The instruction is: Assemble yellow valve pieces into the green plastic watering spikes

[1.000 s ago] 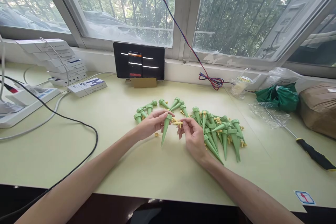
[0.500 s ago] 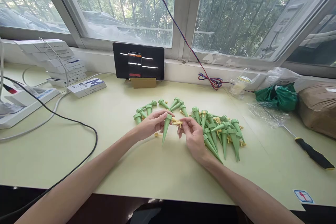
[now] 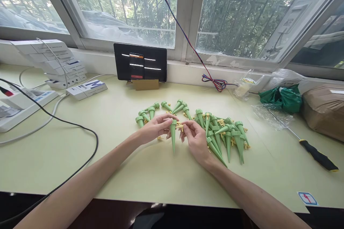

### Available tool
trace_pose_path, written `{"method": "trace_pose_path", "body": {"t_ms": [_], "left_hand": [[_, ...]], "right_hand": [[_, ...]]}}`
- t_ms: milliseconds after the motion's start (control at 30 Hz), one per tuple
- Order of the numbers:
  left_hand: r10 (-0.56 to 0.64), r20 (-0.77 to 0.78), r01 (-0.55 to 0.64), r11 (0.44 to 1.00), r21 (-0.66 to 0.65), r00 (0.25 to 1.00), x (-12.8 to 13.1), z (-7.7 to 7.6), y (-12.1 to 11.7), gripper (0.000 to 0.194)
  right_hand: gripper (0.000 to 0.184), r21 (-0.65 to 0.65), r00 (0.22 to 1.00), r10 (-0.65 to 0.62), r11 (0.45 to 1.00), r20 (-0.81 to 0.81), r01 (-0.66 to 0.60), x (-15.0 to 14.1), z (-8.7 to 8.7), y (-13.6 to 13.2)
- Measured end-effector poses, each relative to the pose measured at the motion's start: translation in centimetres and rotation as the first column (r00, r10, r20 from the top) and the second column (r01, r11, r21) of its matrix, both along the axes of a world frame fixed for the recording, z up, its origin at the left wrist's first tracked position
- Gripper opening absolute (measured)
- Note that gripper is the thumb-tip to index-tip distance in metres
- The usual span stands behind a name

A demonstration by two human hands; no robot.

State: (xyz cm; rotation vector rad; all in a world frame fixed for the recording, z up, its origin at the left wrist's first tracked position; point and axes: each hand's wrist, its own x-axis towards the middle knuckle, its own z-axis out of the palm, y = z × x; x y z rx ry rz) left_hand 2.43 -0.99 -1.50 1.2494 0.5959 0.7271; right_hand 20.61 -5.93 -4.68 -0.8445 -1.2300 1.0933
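L hand (image 3: 156, 127) fingers were closed on a green spike (image 3: 173, 137), pinching it at the capped top end, tip down & clear of the surface (image 3: 150, 175). R hand (image 3: 197, 142) fingers were pinched on a small yellow part (image 3: 180, 126) just beside that cap; couldn't tell if part & cap touched, too small. Vs. 0.5 s prev., the spike had swung from a slant, tip toward the L, to near vertical, & the hands sat a bit closer tog. Whole view had also slid slightly, so bkgd items showed a touch further L; nothing else on the surface looked moved.

Nearest out: a loose yellow piece (image 3: 160, 138) under the L hand, partly hidden. Beyond the hands, a loose group of spikes (image 3: 152, 113); just past the R hand, a denser pile of spikes (image 3: 228, 145) w/ yellow bits in among them.

Further out: screwdriver (image 3: 318, 155) far R, near a green bag (image 3: 281, 99) & a brown pkg (image 3: 326, 111). Tablet (image 3: 156, 66) propped at back, below the windows; stacked white boxes (image 3: 53, 57) back L, black cable (image 3: 92, 130) curving across nearer the L arm.
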Motion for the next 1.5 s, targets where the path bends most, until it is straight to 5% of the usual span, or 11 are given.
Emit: {"method": "trace_pose_path", "body": {"t_ms": [1500], "left_hand": [[0.049,-0.245,0.004,0.977,0.211,0.968,-0.44,0.17,0.06,0.042]], "right_hand": [[0.021,-0.012,0.983,-0.002,1.000,0.186,0.004,0.28,0.00,-0.33]]}}
